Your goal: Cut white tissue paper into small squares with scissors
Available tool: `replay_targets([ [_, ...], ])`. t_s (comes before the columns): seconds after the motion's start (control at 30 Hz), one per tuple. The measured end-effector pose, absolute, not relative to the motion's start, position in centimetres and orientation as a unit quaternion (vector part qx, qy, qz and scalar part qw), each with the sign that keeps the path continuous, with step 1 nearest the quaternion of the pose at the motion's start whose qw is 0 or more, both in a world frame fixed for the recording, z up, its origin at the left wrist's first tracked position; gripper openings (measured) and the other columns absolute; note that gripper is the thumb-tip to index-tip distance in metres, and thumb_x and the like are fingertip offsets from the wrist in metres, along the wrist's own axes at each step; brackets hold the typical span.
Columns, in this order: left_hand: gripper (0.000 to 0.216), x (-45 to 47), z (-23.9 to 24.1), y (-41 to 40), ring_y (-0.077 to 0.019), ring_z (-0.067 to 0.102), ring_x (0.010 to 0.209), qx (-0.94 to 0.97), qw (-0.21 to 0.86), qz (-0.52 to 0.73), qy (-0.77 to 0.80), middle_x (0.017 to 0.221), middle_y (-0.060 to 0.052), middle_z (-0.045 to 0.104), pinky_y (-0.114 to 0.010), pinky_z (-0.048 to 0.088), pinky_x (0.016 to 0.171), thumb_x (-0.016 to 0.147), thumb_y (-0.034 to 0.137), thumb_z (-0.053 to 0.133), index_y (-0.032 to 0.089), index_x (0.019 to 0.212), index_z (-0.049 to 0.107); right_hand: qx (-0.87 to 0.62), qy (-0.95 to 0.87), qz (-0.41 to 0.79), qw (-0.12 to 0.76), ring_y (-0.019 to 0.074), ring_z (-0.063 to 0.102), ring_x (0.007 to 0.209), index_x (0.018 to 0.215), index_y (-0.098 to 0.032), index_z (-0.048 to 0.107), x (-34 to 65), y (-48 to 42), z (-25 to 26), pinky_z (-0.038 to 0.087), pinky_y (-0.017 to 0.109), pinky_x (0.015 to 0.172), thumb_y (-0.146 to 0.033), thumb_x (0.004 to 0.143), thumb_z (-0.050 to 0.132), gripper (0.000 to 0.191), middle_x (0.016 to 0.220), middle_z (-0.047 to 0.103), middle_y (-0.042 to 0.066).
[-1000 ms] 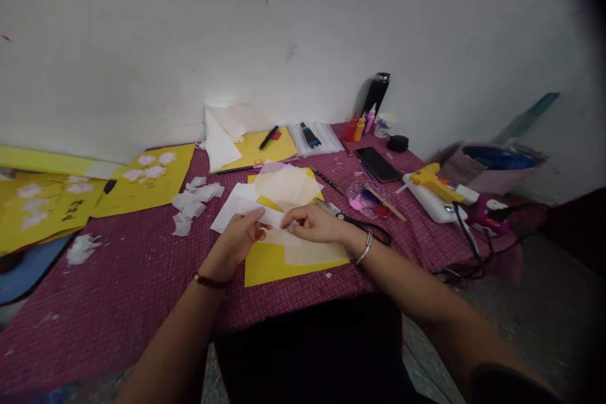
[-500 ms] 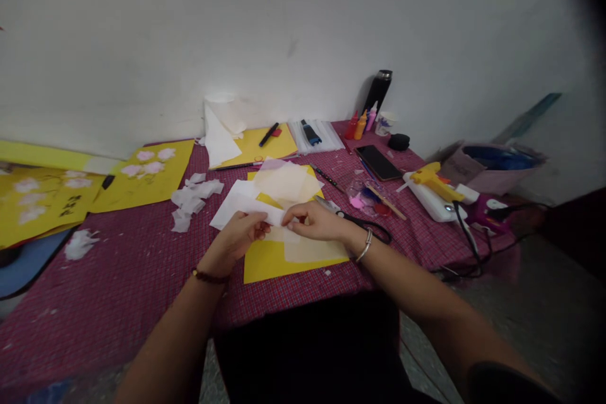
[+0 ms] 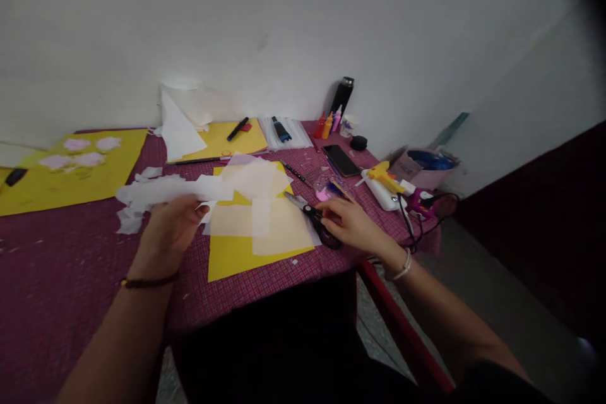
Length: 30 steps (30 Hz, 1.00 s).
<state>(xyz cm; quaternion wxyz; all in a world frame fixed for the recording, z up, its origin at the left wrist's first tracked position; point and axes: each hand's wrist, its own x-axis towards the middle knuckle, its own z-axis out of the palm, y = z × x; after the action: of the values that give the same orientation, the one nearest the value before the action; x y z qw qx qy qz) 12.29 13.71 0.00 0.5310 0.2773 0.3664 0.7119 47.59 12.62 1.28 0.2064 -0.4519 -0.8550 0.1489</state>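
In my left hand (image 3: pixel 173 227) is a white strip of folded thin paper (image 3: pixel 215 188), pinched between thumb and fingers over the left edge of the yellow sheet. My right hand (image 3: pixel 348 221) has its thumb and fingertips around the dark handle of the scissors (image 3: pixel 326 237). Their blades point left onto the sheet's right side. Pale translucent paper pieces (image 3: pixel 279 233) lie overlapping on the yellow sheet (image 3: pixel 227 262). Crumpled white paper pieces (image 3: pixel 130 218) sit to the left, partly behind my left hand.
Toward the back stand paint bottles (image 3: pixel 326 126), a black flask (image 3: pixel 341 96) and a paper cup (image 3: pixel 348 125). A phone (image 3: pixel 341 160), a yellow glue gun (image 3: pixel 386 175) and cables lie right. A yellow sheet with pink flowers (image 3: pixel 106 180) lies left. A brush (image 3: pixel 199 160) lies behind the papers.
My right hand has left the white paper and moved right to the scissors' handle. My left hand has carried the paper left. The view has turned right.
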Motion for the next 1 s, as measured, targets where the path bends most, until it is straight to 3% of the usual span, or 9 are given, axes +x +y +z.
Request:
replay_targets([
  [0.07,0.022,12.3,0.5,13.7,-0.0092,0.061,0.059,0.268,0.527,0.733,0.337,0.062,0.007,0.068,-0.021,0.052,0.06,0.061,0.003,0.071,0.021,0.062,0.06,-0.485,-0.849,0.115,0.173,0.025,0.061,0.104,0.117,-0.017,0.062,48.9,10.9,-0.2,0.046,0.039,0.094,-0.02,0.085,0.057,0.033,0.114,0.064,0.012],
  [0.23,0.023,12.4,0.6,14.0,-0.0099,0.062,0.057,0.225,0.548,0.748,0.299,0.06,0.006,0.069,-0.023,0.053,0.064,0.058,-0.002,0.067,0.018,0.064,0.057,-0.521,-0.842,0.072,0.119,0.0273,0.06,0.109,0.128,-0.014,0.058,49.0,10.4,-2.2,0.045,0.04,0.098,-0.019,0.083,0.056,0.045,0.119,0.062,0.016],
  [0.43,0.019,12.2,0.1,14.6,-0.009,0.059,0.053,0.197,0.55,0.751,0.306,0.056,0.005,0.064,-0.02,0.049,0.058,0.053,0.003,0.068,0.017,0.06,0.056,-0.508,-0.853,0.11,0.05,0.0277,0.067,0.095,0.137,-0.016,0.053,48.1,13.3,0.2,0.049,0.037,0.084,-0.017,0.075,0.057,0.062,0.115,0.068,0.016],
  [0.53,0.017,12.1,0.0,14.7,-0.0107,0.059,0.055,0.196,0.56,0.747,0.3,0.06,0.003,0.066,-0.022,0.049,0.057,0.054,0.005,0.067,0.016,0.061,0.057,-0.509,-0.84,0.179,0.066,0.0244,0.068,0.086,0.14,-0.019,0.05,48.7,14.0,1.6,0.05,0.034,0.078,-0.02,0.078,0.056,0.063,0.109,0.071,0.011],
  [0.67,0.015,12.0,-0.2,14.7,-0.0122,0.059,0.056,0.187,0.578,0.744,0.28,0.062,0.002,0.065,-0.024,0.047,0.057,0.055,0.007,0.067,0.016,0.064,0.058,-0.423,-0.816,0.35,0.181,0.0245,0.06,0.108,0.149,-0.019,0.034,49.1,13.1,2.5,0.047,0.037,0.091,-0.028,0.082,0.062,0.073,0.131,0.057,0.014],
  [0.77,0.016,11.8,-0.3,14.8,-0.0124,0.06,0.058,0.173,0.586,0.746,0.266,0.062,0.002,0.065,-0.024,0.047,0.058,0.056,0.007,0.067,0.016,0.066,0.058,-0.327,-0.754,0.524,0.223,0.0239,0.058,0.109,0.153,-0.024,0.024,47.8,11.4,2.2,0.045,0.039,0.093,-0.044,0.081,0.07,0.087,0.13,0.055,0.014],
  [0.8,0.016,11.8,-0.4,14.8,-0.0123,0.06,0.058,0.169,0.587,0.747,0.262,0.062,0.002,0.065,-0.024,0.047,0.059,0.056,0.007,0.067,0.016,0.065,0.058,-0.291,-0.729,0.574,0.232,0.0245,0.057,0.11,0.152,-0.024,0.027,47.0,10.7,1.8,0.043,0.04,0.096,-0.049,0.078,0.073,0.09,0.129,0.055,0.014],
  [0.9,0.018,11.7,-0.5,14.7,-0.0123,0.06,0.058,0.16,0.589,0.75,0.255,0.062,0.002,0.065,-0.025,0.048,0.06,0.056,0.006,0.068,0.016,0.064,0.056,-0.175,-0.594,0.732,0.284,0.0227,0.058,0.102,0.146,-0.03,0.04,44.1,8.9,0.0,0.044,0.047,0.094,-0.06,0.084,0.062,0.072,0.116,0.059,0.01],
  [1.0,0.02,11.6,-0.4,14.6,-0.0126,0.061,0.059,0.156,0.59,0.75,0.254,0.063,0.002,0.066,-0.025,0.048,0.06,0.055,0.006,0.07,0.016,0.063,0.055,-0.13,-0.494,0.814,0.275,0.0217,0.06,0.094,0.135,-0.026,0.053,41.4,8.2,-2.0,0.05,0.047,0.086,-0.055,0.082,0.068,0.062,0.106,0.06,0.009],
])
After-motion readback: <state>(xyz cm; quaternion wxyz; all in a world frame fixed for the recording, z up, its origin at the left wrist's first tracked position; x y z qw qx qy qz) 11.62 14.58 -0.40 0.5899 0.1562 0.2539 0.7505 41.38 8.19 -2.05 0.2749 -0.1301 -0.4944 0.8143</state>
